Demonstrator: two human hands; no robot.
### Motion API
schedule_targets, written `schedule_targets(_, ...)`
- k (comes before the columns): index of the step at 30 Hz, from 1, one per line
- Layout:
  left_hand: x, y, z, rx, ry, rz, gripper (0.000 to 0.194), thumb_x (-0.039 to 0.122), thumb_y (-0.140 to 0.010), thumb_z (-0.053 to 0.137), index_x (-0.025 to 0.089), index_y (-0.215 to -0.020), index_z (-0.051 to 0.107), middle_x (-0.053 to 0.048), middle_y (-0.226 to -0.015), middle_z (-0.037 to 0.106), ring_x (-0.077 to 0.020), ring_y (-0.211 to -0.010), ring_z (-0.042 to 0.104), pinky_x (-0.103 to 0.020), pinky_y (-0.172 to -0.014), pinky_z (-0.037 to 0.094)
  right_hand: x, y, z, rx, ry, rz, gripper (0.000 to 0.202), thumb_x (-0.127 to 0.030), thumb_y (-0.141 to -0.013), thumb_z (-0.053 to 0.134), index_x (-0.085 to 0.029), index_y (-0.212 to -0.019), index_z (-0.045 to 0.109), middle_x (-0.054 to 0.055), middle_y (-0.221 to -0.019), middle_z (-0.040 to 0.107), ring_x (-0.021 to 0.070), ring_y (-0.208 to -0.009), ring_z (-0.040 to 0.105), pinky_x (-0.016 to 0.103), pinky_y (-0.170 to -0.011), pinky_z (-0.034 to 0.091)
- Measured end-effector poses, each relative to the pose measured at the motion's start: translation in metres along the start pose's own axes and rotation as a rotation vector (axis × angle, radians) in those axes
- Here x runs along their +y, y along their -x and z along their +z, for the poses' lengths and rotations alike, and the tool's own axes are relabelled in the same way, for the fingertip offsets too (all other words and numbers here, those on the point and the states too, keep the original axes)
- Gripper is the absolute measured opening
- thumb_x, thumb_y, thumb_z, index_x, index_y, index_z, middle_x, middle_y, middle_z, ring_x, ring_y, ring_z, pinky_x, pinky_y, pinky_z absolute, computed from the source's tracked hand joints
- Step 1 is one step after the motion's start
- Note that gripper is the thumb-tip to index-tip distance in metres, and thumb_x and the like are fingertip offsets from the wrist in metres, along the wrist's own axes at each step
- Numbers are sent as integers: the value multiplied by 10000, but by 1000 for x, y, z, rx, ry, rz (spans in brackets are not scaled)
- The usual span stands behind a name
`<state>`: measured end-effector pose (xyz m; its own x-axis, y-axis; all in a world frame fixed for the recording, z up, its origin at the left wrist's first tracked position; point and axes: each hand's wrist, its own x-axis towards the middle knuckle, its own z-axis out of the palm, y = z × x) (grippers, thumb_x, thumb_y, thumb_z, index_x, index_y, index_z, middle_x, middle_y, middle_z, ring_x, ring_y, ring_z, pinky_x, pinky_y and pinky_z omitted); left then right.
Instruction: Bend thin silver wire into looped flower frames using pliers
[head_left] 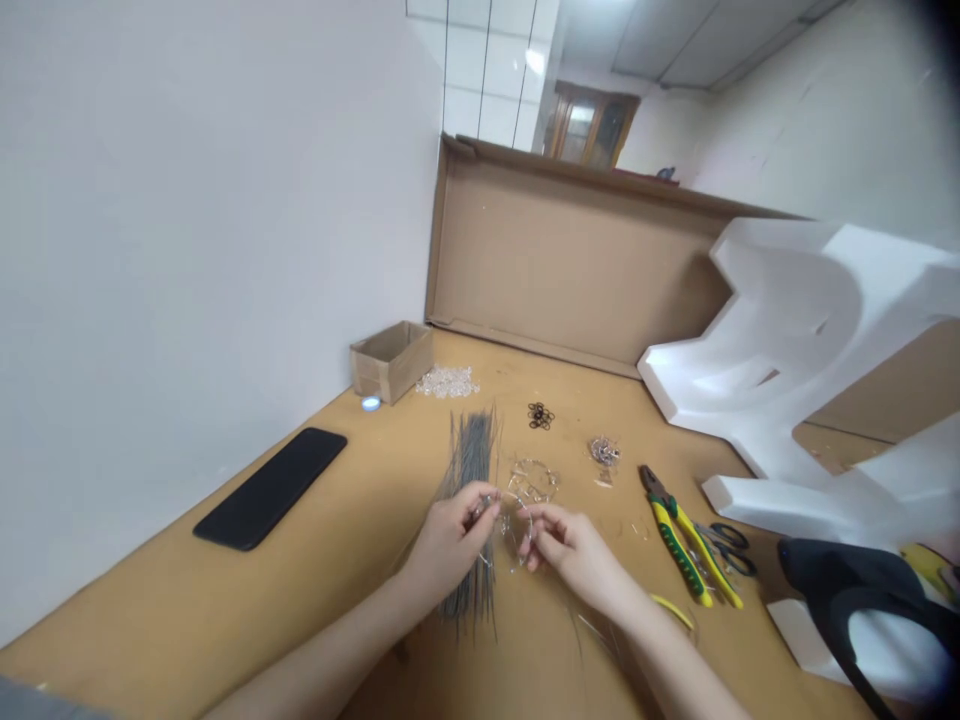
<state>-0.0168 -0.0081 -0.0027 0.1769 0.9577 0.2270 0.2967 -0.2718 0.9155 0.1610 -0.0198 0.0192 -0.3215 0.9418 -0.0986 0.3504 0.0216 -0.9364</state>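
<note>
Between my two hands is a thin wire loop with small shiny beads [529,515], held over the table. My left hand [450,540] pinches one side of it, thumb against the fingers. On the other side, the fingertips of my right hand [576,555] are closed on the loop. A bundle of straight grey wires [474,450] lies under and beyond my left hand. Just past my fingers rests another beaded wire ring [536,480]. Fine detail of the held piece is blurred and partly covered by fingers.
Farther back are transparent beads [448,381], a small cardboard box [386,375], black rings [539,416] and a pile of small metallic pieces [604,451]. Pliers [679,540] and scissors [731,545] lie right, near white foam [795,330]. A black phone-like slab [271,490] lies left.
</note>
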Motion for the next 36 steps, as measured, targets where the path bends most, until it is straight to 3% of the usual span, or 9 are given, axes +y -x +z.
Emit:
schedule_targets(4,-4,1,2,37,-34,-1,196,324,-820,448,175,-887,556,60,-529,389,-84,-489,367,-196,-484,272,-8,7,0,65,54,-20,422,-389,-859,342,-135,-1148,515,54,-714,640,172,-611,605,307,-583,479)
schedule_targets(8,-2,-2,2,26,118,-71,162,317,-795,477,186,-870,535,78,-505,352,-68,-449,335,-183,-454,253,-18,16,-2,246,400,-295,317,-277,-830,466,-225,-1135,536,73,-977,586,184,-866,557,311,-734,460)
schedule_targets(15,2,-9,-3,-369,610,-442,223,342,-708,570,170,-830,496,107,-424,353,-31,-309,211,-169,-330,157,-31,22,-7,78,711,-664,291,-191,-827,500,-278,-1091,585,47,-854,526,160,-767,501,294,-651,436)
schedule_targets(21,0,-3,-1,-674,748,-597,164,288,-698,569,181,-794,490,112,-436,298,-26,-329,166,-168,-346,120,-33,21,-5,84,598,-655,130,-212,-832,513,-229,-889,629,52,-871,575,178,-847,518,321,-739,428)
schedule_targets(24,3,-3,-2,-509,460,-459,227,393,-800,434,182,-835,511,69,-475,398,-70,-365,335,-189,-380,249,-31,18,-3,114,462,-476,120,-247,-840,502,-205,-826,612,27,-761,602,154,-744,553,279,-695,434)
schedule_targets(27,11,-3,-9,-88,153,-44,233,357,-821,434,178,-888,569,-30,-805,566,-135,-731,531,-249,-640,410,-28,15,-3,165,345,-264,165,-307,-822,517,-186,-743,597,4,-650,587,136,-628,544,250,-621,424)
schedule_targets(28,15,-3,-12,-62,124,51,221,334,-825,440,183,-904,581,-48,-916,570,-155,-847,527,-273,-731,407,-28,14,-3,166,293,-211,181,-325,-814,522,-181,-726,589,0,-627,579,133,-606,536,243,-601,420)
schedule_targets(31,22,-1,-16,-197,162,132,183,297,-799,502,178,-904,593,-46,-933,592,-166,-901,525,-292,-826,386,-26,12,-2,132,153,-137,207,-360,-797,532,-175,-717,579,-8,-595,564,123,-574,519,229,-566,413)
schedule_targets(36,20,4,-9,-309,252,0,143,295,-769,551,157,-804,568,-13,-792,608,-140,-778,538,-266,-756,395,-23,11,-1,151,226,-175,189,-338,-789,543,-175,-729,616,5,-620,586,129,-596,532,233,-583,419)
